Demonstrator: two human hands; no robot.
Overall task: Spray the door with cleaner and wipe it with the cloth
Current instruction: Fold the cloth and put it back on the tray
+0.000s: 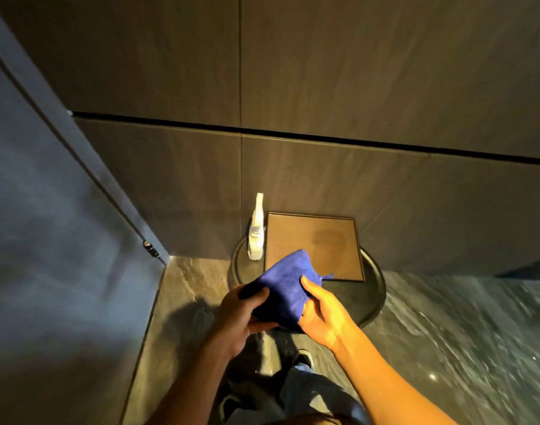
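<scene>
Holding a blue cloth [288, 286] between both hands above a round dark tray [374, 302].

Left hand [242, 314] grips the cloth's left, shadowed end, fingers curled over its top and thumb beneath; right hand [324, 314] clasps the right edge, thumb on top and palm turned inward, so the cloth is stretched between them in a loose fold. Beyond the hands, the tray carries two things: a white spray bottle [256, 237], upright at its left rim with its nozzle uppermost, and just beside it a square brown panel with a thin frame [313, 240]. Grey tiled wall [385, 87] rises behind the tray, crossed by one dark horizontal groove. A blue-grey door [47, 225] stands at the left, a small metal fitting [150, 249] near its lower edge. Glossy marbled floor [462, 332] spreads to the right; a shoe [302, 360] shows below the hands.
</scene>
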